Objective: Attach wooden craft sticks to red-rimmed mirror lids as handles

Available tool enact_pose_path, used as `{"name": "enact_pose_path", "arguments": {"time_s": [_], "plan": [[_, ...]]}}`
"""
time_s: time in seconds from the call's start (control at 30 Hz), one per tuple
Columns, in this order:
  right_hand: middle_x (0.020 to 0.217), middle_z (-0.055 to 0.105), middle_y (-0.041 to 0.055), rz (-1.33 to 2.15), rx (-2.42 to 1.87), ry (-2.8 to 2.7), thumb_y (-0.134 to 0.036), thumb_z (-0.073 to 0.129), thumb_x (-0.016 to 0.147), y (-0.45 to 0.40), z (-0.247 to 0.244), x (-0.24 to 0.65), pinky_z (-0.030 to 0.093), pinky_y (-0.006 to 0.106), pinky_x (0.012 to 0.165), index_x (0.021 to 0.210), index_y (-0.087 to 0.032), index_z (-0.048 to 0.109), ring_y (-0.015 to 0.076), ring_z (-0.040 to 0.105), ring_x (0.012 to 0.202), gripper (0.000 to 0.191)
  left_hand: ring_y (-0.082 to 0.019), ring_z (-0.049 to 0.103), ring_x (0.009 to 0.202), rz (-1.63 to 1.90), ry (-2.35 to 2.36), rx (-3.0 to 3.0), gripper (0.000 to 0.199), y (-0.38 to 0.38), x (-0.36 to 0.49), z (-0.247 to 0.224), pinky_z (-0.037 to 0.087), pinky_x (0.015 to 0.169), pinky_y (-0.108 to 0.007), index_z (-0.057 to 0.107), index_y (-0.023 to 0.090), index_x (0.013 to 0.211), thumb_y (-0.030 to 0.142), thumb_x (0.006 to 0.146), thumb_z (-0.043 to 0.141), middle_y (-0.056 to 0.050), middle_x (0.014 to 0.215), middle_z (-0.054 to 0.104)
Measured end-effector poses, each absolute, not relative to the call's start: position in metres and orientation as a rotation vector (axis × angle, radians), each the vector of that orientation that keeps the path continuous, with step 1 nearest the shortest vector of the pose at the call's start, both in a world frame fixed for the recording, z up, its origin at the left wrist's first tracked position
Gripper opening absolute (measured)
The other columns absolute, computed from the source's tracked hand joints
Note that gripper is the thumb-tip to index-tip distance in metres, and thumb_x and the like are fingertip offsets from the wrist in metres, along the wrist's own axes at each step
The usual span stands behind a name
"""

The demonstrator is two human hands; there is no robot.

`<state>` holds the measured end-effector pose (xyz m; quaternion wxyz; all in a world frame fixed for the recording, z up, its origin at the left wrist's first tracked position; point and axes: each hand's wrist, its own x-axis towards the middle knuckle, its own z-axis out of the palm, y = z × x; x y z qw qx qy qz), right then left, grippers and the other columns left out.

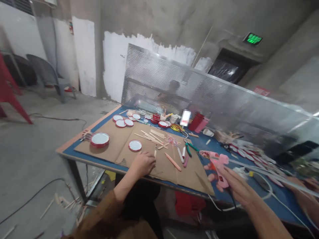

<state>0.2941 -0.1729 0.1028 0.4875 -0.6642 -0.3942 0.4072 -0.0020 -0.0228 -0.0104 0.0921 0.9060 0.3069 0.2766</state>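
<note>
My right hand (pixel 230 181) is wrapped around the handle of a pink hot glue gun (pixel 219 166), its nozzle pointing left over the table. A long translucent glue stick (pixel 251 166) runs out of its back. My left hand (pixel 144 163) rests on the cardboard (pixel 149 169) with curled fingers, a short wooden stick (pixel 155 152) at its fingertips. Just beyond that hand lies a round red-rimmed lid (pixel 135 145). Loose wooden craft sticks (pixel 151 136) are scattered ahead. An orange pen-shaped stick (pixel 173 162) lies between my hands.
More red-rimmed lids (pixel 99 139) sit at the left. Green-handled pliers (pixel 188 149) and markers (pixel 180 155) lie right of centre. A perforated metal screen (pixel 154 76) borders the back. White cable (pixel 269 189) loops at the right, where another person's arm (pixel 300 196) shows.
</note>
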Motion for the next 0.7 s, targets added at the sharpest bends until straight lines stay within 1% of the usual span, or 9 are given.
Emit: {"name": "enact_pose_path", "arguments": {"time_s": [0.07, 0.2, 0.33, 0.43, 0.57, 0.7], "plan": [[0.076, 0.066, 0.0061, 1.097, -1.559, -0.97, -0.054, 0.071, 0.07, -0.167, 0.094, 0.267, 0.043, 0.02, 0.034, 0.097, -0.018, 0.062, 0.0147, 0.06, 0.054, 0.046, -0.02, 0.054, 0.09, 0.803, 0.905, 2.689, 0.017, -0.023, -0.002, -0.01, 0.04, 0.084, -0.033, 0.07, 0.02, 0.087, 0.028, 0.086, 0.054, -0.007, 0.091, 0.067], [0.077, 0.066, 0.0044, 1.23, -1.476, -1.017, -0.053, 0.069, 0.072, -0.15, 0.07, 0.213, 0.046, 0.021, 0.035, 0.096, -0.019, 0.063, 0.0126, 0.058, 0.051, 0.042, -0.019, 0.053, 0.09, 0.753, 0.933, 2.694, 0.017, -0.023, -0.001, -0.01, 0.039, 0.082, -0.034, 0.069, 0.02, 0.084, 0.029, 0.087, 0.054, -0.004, 0.095, 0.068], [0.072, 0.065, 0.0022, 1.224, -1.448, -0.976, -0.054, 0.07, 0.069, -0.131, 0.052, 0.176, 0.045, 0.021, 0.034, 0.091, -0.019, 0.062, 0.0121, 0.057, 0.048, 0.042, -0.019, 0.053, 0.09, 0.732, 0.937, 2.707, 0.019, -0.024, 0.0, -0.01, 0.038, 0.082, -0.033, 0.067, 0.019, 0.081, 0.029, 0.087, 0.052, -0.003, 0.094, 0.067], [0.068, 0.064, -0.0001, 1.221, -1.446, -0.933, -0.053, 0.072, 0.067, -0.119, 0.043, 0.165, 0.044, 0.02, 0.034, 0.087, -0.019, 0.06, 0.01, 0.053, 0.044, 0.041, -0.018, 0.053, 0.091, 0.752, 0.921, 2.699, 0.019, -0.024, -0.001, -0.011, 0.037, 0.082, -0.033, 0.066, 0.019, 0.082, 0.029, 0.088, 0.051, -0.004, 0.095, 0.067], [0.065, 0.061, -0.0014, 1.226, -1.452, -0.916, -0.056, 0.07, 0.067, -0.11, 0.033, 0.161, 0.044, 0.019, 0.034, 0.082, -0.018, 0.059, 0.0081, 0.05, 0.042, 0.042, -0.018, 0.054, 0.091, 0.762, 0.91, 2.687, 0.017, -0.025, -0.002, -0.011, 0.037, 0.081, -0.033, 0.066, 0.019, 0.087, 0.029, 0.088, 0.052, -0.004, 0.094, 0.067], [0.063, 0.058, -0.0024, 1.209, -1.463, -0.899, -0.058, 0.071, 0.066, -0.104, 0.022, 0.162, 0.044, 0.019, 0.033, 0.082, -0.018, 0.059, 0.0075, 0.048, 0.042, 0.044, -0.019, 0.054, 0.093, 0.749, 0.917, 2.674, 0.017, -0.025, -0.001, -0.011, 0.038, 0.08, -0.034, 0.067, 0.02, 0.09, 0.03, 0.087, 0.053, -0.005, 0.095, 0.066]]}}
